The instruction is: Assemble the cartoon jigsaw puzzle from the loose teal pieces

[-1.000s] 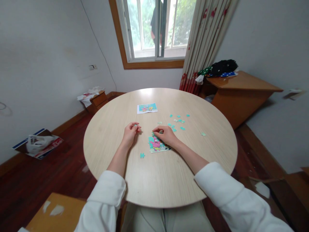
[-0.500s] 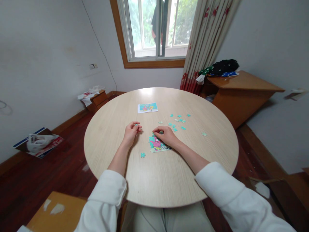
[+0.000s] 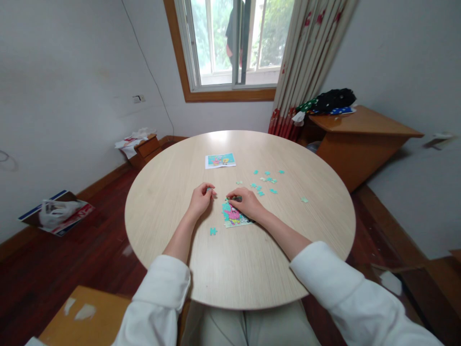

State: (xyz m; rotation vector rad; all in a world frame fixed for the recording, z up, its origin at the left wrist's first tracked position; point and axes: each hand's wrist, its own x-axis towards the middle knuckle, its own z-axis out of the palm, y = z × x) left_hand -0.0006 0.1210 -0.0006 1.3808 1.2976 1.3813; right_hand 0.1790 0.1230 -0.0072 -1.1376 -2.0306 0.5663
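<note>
puzzle partly behind right hand

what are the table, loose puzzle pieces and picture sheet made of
Table: probably wood-grain laminate, slightly glossy, given pale streaks and bright glare. Loose puzzle pieces: likely printed cardboard, thin and flat; finish unclear. Picture sheet: seemingly paper, perhaps matte, thin with a white border.

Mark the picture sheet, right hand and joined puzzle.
Picture sheet (image 3: 220,161): head view, middle of its printed side.
Right hand (image 3: 248,203): head view, back of the hand.
Joined puzzle (image 3: 234,215): head view, on its pink figure.
</note>
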